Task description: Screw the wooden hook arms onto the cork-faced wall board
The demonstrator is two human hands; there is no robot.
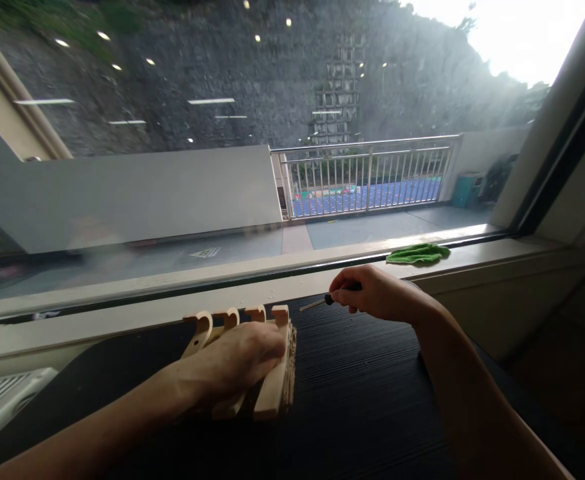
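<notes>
A small wooden rack [272, 390] of several pale slats with curved, hook-like ends lies on the black table. My left hand [239, 357] rests over its middle, with the fingers bent round the slats near the right end; the fingertips are partly hidden. Rough brown layered material [291, 367] shows along the rack's right side. Up and to the right, my right hand [365, 291] is closed on a screwdriver [313, 305]. Its thin metal shaft points left toward the rack without touching it, and the dark handle is mostly covered by my fingers.
Behind the black table [362, 393] runs a white window sill [242, 292] with small crumbs on it. A green cloth [419, 253] lies on the sill at the right. At lower left stands a white slatted unit [9, 400]. The window closes off the far side.
</notes>
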